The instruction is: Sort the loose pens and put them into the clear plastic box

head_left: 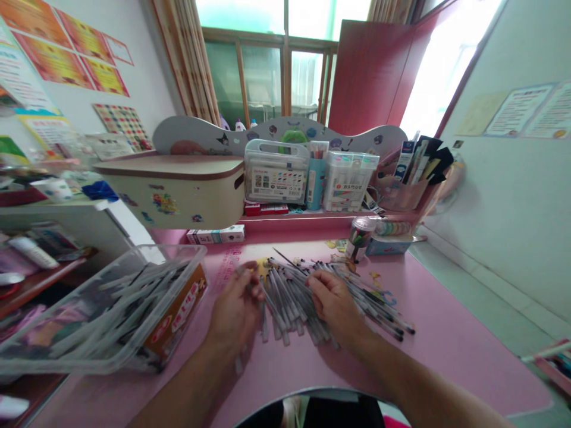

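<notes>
Many pens lie heaped on the desk between the left hand, loosely curled around a blurred pen, and the right hand, fingertips pinched, hold unclear.

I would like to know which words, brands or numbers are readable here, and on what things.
Nothing reads surely.
Bin label: white characters, blurred.
Desk: pink characters, blurred.
Clear cases: print too small.
Blue tube: too small.
Small carton: too small.
Wall sheets: blurred.
Pens: no print seen.

Left grip, right grip, heaped pens, pink desk, clear bin
</notes>
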`<state>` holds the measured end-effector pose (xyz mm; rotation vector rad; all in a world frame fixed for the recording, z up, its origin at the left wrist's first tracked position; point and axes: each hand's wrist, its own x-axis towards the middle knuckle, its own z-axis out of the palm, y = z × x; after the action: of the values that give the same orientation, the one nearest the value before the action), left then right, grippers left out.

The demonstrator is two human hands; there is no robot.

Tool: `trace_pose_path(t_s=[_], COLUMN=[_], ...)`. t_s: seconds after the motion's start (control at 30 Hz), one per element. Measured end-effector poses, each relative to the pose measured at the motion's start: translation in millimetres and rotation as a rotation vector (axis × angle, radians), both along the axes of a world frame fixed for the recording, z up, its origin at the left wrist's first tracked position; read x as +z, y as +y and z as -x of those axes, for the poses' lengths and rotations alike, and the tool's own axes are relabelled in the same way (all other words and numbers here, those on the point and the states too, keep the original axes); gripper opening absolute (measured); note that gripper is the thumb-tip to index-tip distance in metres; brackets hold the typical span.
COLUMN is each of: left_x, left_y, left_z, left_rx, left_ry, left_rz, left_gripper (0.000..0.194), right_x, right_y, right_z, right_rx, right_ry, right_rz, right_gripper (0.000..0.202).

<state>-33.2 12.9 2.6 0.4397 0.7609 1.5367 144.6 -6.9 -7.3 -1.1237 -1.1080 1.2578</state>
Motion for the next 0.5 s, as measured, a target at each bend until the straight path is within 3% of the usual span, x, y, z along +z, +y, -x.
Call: trace_pose_path(t_s=[0.1,0.17,0.27,0.37,0.5], left_x=[-8.8,-11.9,-10.9,-6.3,-4.9], left_y=[-15.0,-18.6,-15.8,-13.1,-16.5], left_z=[-20.3,-27.3,-26.9,-23.4,-26.2], left_rx=[-0.246,-0.27,-0.259,-0.375,-0.496], left_ry=[0.031,0.017,-0.022,-0.08,-0.124], left_rz=[0.052,0.082,0.134,0.282,0.421], left_gripper=[0.019,0.014,0.025,0.023,0.017], right_x=[0.7,1.4,0.8,-2.2,-6.7], right_y=[-6.6,-10.1,-10.6,-7.2,-4.5], right_z=[3.8,5.3,4.1,1.9,2.9], right_rx=[0.124,0.199,0.095,-0.034,-0.084], right_ry=[-0.247,-0.319,-0.343,-0.401,-0.49], right_rz=[-0.169,-0.183,-0.228,-0.368,-0.532], right_gripper=[0.024,0.018,0.024,0.026,0.02])
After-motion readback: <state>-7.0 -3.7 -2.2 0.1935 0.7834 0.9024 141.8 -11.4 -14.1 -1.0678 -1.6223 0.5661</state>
